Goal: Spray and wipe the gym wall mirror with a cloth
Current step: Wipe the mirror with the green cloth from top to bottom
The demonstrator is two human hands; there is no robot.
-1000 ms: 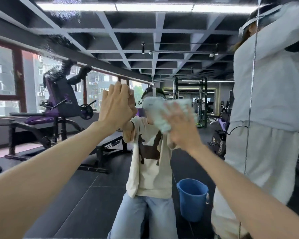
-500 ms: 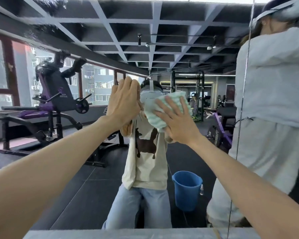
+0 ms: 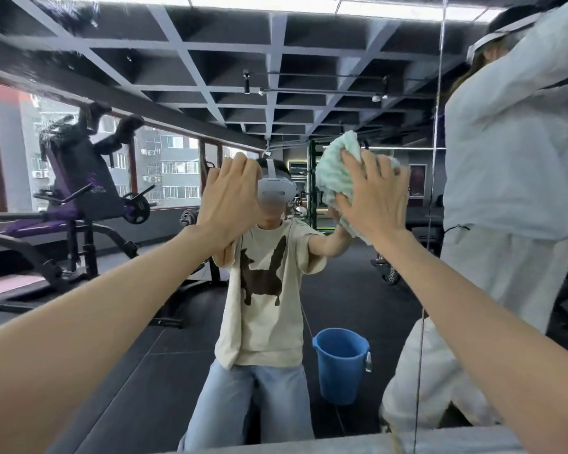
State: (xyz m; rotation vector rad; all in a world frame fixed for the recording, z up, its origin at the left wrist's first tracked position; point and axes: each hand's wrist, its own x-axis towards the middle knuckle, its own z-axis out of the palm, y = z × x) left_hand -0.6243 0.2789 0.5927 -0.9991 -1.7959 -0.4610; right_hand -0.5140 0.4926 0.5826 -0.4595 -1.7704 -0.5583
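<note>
Right hand (image 3: 374,198), fingers spread flat, pressed striped cloth (image 3: 333,173) against mirror (image 3: 358,283) at 1 o'clock, likely for wiping pressure; left hand (image 3: 230,198) flat, fingers straight, empty, on glass at 11 o'clock, probably bracing; blue bucket (image 3: 340,365) reflected at 5 o'clock.

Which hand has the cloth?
The right hand, pressing the green-and-white striped cloth against the mirror; the left hand is flat, holding nothing.

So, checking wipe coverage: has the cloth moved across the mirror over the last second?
Yes. The cloth under the right hand has slid right, closer to the vertical mirror seam.
</note>
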